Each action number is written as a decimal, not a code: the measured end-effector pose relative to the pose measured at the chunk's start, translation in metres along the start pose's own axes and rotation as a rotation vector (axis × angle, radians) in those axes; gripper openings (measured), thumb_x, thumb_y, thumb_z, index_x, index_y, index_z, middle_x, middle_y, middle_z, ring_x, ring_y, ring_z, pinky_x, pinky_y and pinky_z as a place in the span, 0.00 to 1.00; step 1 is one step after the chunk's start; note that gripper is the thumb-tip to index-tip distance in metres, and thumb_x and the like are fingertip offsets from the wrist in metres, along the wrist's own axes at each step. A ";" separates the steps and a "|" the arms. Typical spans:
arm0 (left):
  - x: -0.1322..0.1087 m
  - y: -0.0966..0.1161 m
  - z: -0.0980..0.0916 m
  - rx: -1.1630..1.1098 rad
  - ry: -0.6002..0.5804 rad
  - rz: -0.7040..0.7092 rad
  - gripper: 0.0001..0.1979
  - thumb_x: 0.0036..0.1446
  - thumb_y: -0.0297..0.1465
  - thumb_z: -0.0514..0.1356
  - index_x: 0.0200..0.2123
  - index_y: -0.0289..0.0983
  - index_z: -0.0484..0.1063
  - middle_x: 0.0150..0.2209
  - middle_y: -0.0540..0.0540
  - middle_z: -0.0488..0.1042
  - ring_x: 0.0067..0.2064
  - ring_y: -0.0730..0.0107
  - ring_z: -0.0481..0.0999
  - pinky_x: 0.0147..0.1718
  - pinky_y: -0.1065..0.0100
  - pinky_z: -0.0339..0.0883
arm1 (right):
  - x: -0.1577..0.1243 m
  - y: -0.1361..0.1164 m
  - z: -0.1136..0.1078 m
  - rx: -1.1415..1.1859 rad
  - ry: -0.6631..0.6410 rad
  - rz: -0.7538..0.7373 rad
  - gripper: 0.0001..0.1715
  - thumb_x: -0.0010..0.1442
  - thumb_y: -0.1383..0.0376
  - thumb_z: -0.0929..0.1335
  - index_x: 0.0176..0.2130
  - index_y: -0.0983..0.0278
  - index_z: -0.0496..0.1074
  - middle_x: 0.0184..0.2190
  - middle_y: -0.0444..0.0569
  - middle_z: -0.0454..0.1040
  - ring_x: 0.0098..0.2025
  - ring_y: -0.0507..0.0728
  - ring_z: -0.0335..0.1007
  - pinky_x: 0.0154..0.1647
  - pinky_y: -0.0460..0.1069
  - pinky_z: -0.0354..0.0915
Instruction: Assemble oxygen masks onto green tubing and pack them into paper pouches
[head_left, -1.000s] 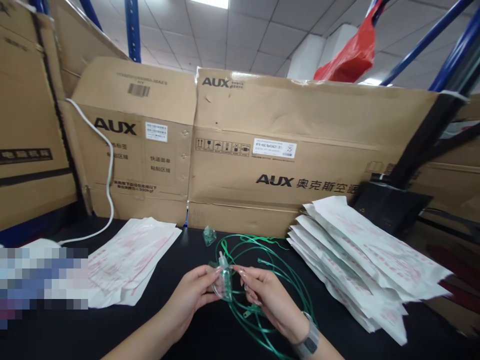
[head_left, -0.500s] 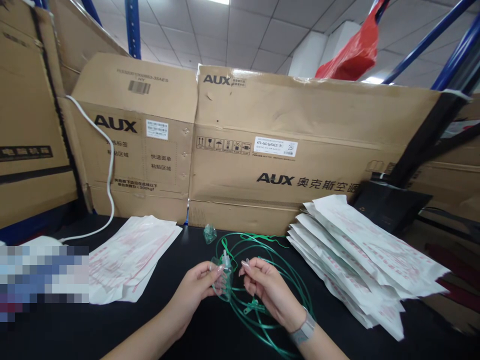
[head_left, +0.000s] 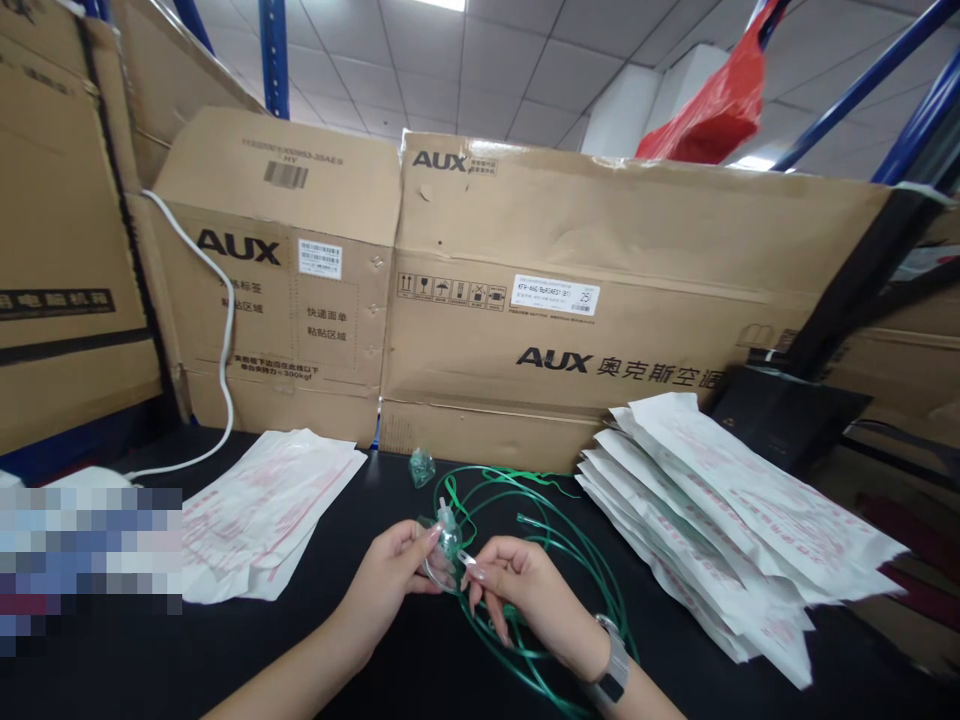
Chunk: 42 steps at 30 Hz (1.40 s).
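My left hand (head_left: 409, 560) is closed on the edge of a clear, green-tinted oxygen mask (head_left: 448, 540), fingers and thumb pinching its side. A pale nozzle points upward from the mask. Close by on the right, my right hand (head_left: 514, 580) pinches a small silvery strip (head_left: 466, 559) between thumb and finger, its tip against or just in front of the mask; which of the two I cannot tell. Coiled green tubing (head_left: 611, 570) lies behind and under my right hand, with a loose end connector (head_left: 531, 521). A bright green strap (head_left: 459, 500) loops behind the mask.
A small crumpled clear-green item (head_left: 421, 467) sits near the cardboard. White printed pouches (head_left: 274, 510) lie at left, and a taller stack of pouches (head_left: 720, 510) stands at right. Upright AUX cartons (head_left: 487, 360) wall off the back. A white cable (head_left: 227, 350) runs down the left.
My right hand has shifted slightly down and left towards the mask, and the silvery strip now shows in its fingers. The mask has tilted a little in my left hand.
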<state>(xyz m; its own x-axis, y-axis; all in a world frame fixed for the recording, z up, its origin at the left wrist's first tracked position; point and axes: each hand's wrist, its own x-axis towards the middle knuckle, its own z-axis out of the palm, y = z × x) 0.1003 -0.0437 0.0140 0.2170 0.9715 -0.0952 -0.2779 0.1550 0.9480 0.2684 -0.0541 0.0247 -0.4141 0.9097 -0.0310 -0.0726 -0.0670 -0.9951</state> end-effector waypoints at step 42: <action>-0.003 -0.003 0.004 -0.072 -0.111 -0.026 0.18 0.44 0.43 0.62 0.20 0.34 0.63 0.18 0.50 0.72 0.20 0.75 0.71 0.19 0.73 0.66 | 0.008 0.008 -0.010 -0.234 0.013 0.084 0.18 0.42 0.58 0.72 0.20 0.66 0.61 0.10 0.36 0.65 0.10 0.43 0.52 0.10 0.40 0.46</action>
<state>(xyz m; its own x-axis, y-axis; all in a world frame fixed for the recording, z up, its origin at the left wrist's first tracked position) 0.1038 -0.0480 0.0130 0.3262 0.9418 -0.0811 -0.3363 0.1957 0.9212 0.2735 -0.0435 0.0155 -0.3981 0.9102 -0.1142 0.1744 -0.0471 -0.9835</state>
